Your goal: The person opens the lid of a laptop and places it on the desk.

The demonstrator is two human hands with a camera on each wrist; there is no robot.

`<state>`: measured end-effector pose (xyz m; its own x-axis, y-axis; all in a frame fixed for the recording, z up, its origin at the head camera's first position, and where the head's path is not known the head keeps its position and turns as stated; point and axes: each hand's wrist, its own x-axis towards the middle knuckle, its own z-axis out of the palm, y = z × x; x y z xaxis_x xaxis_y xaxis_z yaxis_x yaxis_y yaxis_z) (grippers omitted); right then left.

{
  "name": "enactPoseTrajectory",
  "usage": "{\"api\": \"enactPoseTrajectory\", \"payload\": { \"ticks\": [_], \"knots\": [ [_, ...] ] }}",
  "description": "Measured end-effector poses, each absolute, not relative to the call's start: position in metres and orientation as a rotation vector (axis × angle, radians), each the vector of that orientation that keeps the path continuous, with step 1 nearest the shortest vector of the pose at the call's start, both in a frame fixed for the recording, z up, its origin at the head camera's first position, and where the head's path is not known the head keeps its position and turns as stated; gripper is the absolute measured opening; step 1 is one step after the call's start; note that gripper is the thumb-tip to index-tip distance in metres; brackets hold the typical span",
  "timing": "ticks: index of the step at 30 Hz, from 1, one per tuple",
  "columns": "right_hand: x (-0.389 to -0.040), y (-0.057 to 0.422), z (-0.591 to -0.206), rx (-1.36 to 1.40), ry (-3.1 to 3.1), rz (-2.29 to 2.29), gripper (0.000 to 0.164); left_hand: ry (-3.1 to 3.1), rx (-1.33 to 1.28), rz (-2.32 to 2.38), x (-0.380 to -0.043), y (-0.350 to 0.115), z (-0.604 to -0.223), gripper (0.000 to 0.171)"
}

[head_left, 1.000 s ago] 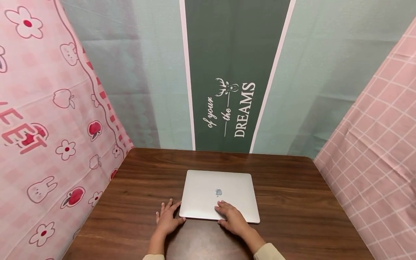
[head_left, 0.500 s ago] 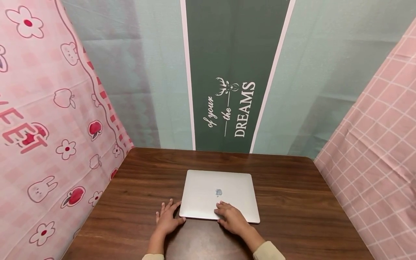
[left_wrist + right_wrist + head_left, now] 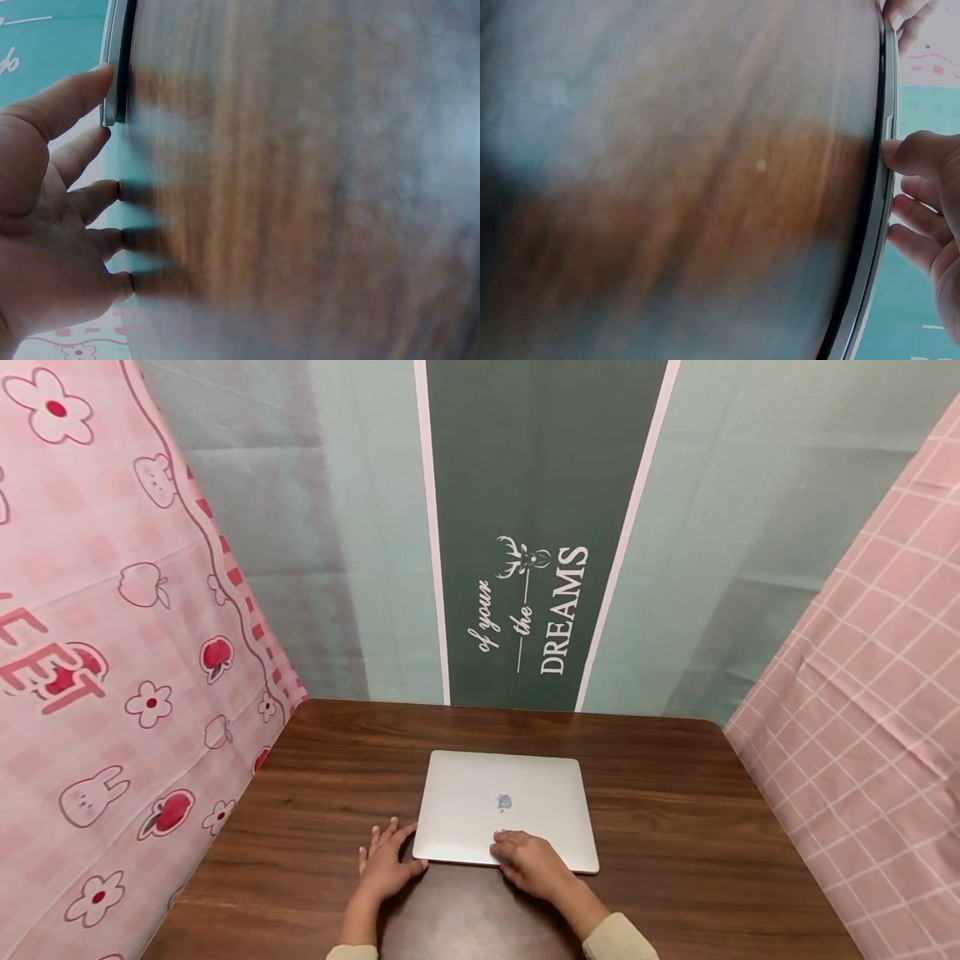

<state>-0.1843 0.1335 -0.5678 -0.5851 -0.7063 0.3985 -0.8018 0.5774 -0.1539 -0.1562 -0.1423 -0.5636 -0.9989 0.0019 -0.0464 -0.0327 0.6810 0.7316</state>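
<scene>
A closed silver laptop (image 3: 465, 802) with an apple logo lies flat on the wooden table (image 3: 300, 793). My left hand (image 3: 386, 870) is at its near left corner, fingers spread on the table. The left thumb (image 3: 82, 90) touches the laptop's front edge, and the index fingertip is at its left side. My right hand (image 3: 534, 864) is at the middle of the front edge. Its thumb (image 3: 911, 152) presses at the notch in that edge, while the bent fingers (image 3: 919, 217) rest on the lid, so the hand pinches the lid's edge. The lid shows no visible gap in the head view.
Behind the table hangs a green curtain (image 3: 375, 527) with a dark printed panel (image 3: 540, 460). A pink patterned cloth (image 3: 90, 635) hangs along the left side, and a pink checked cloth (image 3: 870, 693) along the right.
The fingers of my right hand have drawn back toward the front edge and bent more. My left hand and the laptop have stayed in place.
</scene>
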Motion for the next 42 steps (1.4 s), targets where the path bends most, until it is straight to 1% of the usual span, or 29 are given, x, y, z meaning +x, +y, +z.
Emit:
{"api": "enactPoseTrajectory", "payload": {
  "ticks": [11, 20, 29, 33, 37, 42],
  "knots": [
    [-0.187, 0.132, -0.566, 1.278, -2.365, 0.471, 0.025, 2.837, -0.016, 1.227, -0.156, -0.143, -0.563, 0.062],
    [-0.190, 0.131, -0.572, 1.343, -2.135, 0.449, 0.032, 2.849, -0.044, 1.204, -0.157, -0.141, -0.563, 0.063],
    [-0.192, 0.131, -0.566, 1.347, -2.105, 0.432, 0.028, 2.842, -0.083, 1.205, -0.159, -0.139, -0.558, 0.063],
    [-0.193, 0.132, -0.565, 1.345, -2.071, 0.416, 0.031, 2.842, -0.105, 1.192, -0.159, -0.137, -0.556, 0.063],
    [-0.194, 0.132, -0.565, 1.346, -2.077, 0.430, 0.028, 2.851, -0.129, 1.175, -0.159, -0.135, -0.554, 0.062],
    [-0.193, 0.132, -0.561, 1.346, -2.079, 0.452, 0.015, 2.854, -0.158, 1.151, -0.160, -0.134, -0.551, 0.062]
  ]
}}
